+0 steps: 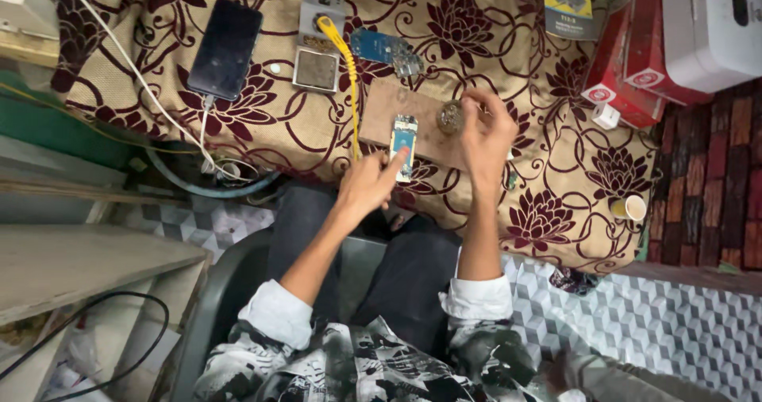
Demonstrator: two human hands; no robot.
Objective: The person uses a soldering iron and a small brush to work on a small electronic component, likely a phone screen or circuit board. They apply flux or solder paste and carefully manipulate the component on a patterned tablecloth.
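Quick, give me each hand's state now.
Left hand: open, index finger touching the small circuit board.
Right hand: fingers pinched beside the round tin; holding anything cannot be told.

Black smartphone (225, 48), screen dark, lies face up at upper left of the floral cloth. Yellow-and-grey flat package (569, 5) at top right; beside it red cartons (617, 73) with round white labels. White box (710, 25) rests on the cartons, possibly an appliance.
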